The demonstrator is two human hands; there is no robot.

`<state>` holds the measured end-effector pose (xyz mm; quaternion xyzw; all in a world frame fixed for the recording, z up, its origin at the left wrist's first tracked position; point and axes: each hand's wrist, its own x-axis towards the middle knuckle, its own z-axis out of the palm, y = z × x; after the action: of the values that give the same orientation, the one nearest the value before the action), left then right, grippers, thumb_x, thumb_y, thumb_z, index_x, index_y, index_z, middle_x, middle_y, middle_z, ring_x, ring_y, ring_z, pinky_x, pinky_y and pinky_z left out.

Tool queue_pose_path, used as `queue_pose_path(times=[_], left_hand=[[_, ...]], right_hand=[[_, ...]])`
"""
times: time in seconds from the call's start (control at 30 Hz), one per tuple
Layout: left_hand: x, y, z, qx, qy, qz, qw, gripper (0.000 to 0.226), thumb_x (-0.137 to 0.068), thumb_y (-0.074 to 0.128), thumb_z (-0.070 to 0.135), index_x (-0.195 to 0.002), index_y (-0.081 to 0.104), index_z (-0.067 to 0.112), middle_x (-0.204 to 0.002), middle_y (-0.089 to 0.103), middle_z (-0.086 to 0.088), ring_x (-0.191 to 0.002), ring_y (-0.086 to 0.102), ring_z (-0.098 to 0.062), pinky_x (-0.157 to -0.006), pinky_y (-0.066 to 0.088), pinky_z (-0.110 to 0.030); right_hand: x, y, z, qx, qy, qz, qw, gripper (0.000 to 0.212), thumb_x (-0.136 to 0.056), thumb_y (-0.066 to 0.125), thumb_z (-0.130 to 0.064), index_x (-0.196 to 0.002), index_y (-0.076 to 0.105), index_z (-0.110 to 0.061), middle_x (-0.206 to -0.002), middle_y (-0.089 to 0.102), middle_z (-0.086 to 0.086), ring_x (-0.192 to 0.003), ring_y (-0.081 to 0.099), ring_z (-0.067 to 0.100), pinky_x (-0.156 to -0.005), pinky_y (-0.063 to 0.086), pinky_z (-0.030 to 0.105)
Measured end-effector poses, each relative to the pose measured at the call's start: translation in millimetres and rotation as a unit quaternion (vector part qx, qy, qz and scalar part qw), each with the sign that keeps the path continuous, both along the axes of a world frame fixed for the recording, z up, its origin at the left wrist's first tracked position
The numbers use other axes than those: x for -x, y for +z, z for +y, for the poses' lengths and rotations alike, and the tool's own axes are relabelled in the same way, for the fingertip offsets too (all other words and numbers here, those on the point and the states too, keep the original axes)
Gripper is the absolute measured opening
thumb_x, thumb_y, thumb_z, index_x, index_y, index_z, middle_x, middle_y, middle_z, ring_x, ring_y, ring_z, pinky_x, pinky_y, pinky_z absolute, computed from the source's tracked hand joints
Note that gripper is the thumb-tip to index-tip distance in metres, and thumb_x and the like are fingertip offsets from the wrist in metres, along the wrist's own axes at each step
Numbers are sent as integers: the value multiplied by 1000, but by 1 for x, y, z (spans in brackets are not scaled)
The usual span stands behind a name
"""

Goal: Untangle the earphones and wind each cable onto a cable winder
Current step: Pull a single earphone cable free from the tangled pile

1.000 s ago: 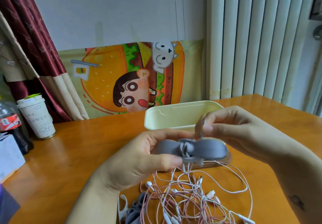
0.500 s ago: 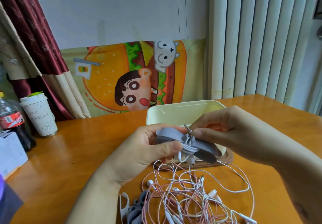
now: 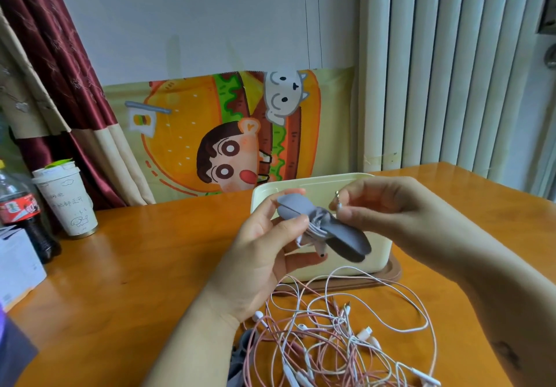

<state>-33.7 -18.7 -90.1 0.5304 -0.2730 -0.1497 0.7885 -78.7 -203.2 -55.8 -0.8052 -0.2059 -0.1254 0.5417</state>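
My left hand (image 3: 264,254) grips a grey bow-shaped cable winder (image 3: 325,230) in the air over the table, tilted down to the right. White cable is wrapped round its narrow middle, and an earbud hangs below it. My right hand (image 3: 388,206) pinches the metal plug (image 3: 337,200) of that cable just above the winder's middle. On the table below lies a tangle of pink and white earphones (image 3: 337,335) with loose earbuds and plugs. More grey winders (image 3: 240,353) lie at the tangle's left edge, partly hidden by my left forearm.
A cream box (image 3: 319,182) on a brown lid stands behind my hands. At the far left are a paper cup (image 3: 66,200), a cola bottle (image 3: 21,215) and a white carton (image 3: 18,266). A cartoon poster and vertical blinds back the wooden table (image 3: 135,266).
The winder has tipped from level to slanting down to the right and risen a little. My right hand has drawn the plug end up beside the winder's middle.
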Motion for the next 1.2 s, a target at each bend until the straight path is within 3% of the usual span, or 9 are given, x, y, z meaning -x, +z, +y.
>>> queue_pose_path(times=[0.13,0.27,0.37,0.5,0.67,0.87,1.0,1.13,1.2], left_hand=[[-1,1,-7,84,50,41,994,26,-76,71,8,-98,64,18,-88,72,-10,-70,70,-19,-60,59,-31],[3,2,-14,128,62,56,988,27,-70,60,15,-96,62,17,-84,72,-6,-67,69,-16,-62,59,-30],[4,2,-18,159,63,67,983,25,-72,59,14,-97,61,15,-82,71,-7,-66,69,-16,-62,59,-31],[3,0,-22,190,66,68,977,25,-74,59,13,-99,61,16,-87,72,-6,-70,70,-17,-68,61,-33],[1,-1,-25,203,107,68,971,29,-73,61,13,-102,60,14,-88,73,-6,-72,71,-16,-70,61,-34],[-8,-9,-19,107,190,8,976,23,-90,57,6,-111,56,14,-108,70,-10,-87,70,-19,-75,59,-32],[-11,-14,-15,-30,226,-117,967,27,-91,62,7,-111,57,25,-108,68,-5,-92,69,-17,-87,57,-42],[-9,-16,-12,-144,194,-196,950,27,-84,66,25,-105,58,41,-107,67,5,-99,67,-13,-91,55,-44],[-8,-17,-12,-161,177,-189,952,28,-89,66,19,-109,58,37,-112,65,0,-101,67,-14,-91,55,-45]], right_hand=[[-5,-5,2,-129,-18,64,989,25,-70,61,-29,-83,66,-7,-74,69,3,-75,66,14,-66,54,20],[-12,-8,-1,-222,-6,111,969,15,-71,76,-21,-70,66,-10,-70,60,8,-70,59,14,-63,52,18],[-17,-13,-4,-296,36,161,941,13,-68,71,-22,-68,62,-13,-65,49,5,-64,51,11,-64,47,20],[-23,-20,-4,-349,85,178,916,49,-48,91,-35,-76,58,-13,-68,49,0,-60,48,8,-63,49,19],[-27,-27,5,-402,51,165,899,46,-54,89,-38,-82,62,-14,-71,50,-3,-59,46,6,-69,45,22],[-22,-24,13,-297,-106,88,945,21,-60,70,-39,-57,64,-20,-59,49,-3,-71,51,11,-79,41,31],[-20,-23,7,-200,-187,29,961,21,-69,72,-40,-70,71,-19,-64,59,-2,-68,49,13,-70,41,31],[-21,-25,6,-83,-222,-34,971,9,-82,71,-24,-73,72,-25,-68,69,-12,-62,60,-1,-58,44,13],[-22,-28,9,-58,-220,-55,972,9,-83,70,-16,-76,73,-21,-70,71,-11,-67,64,-2,-59,46,7]])
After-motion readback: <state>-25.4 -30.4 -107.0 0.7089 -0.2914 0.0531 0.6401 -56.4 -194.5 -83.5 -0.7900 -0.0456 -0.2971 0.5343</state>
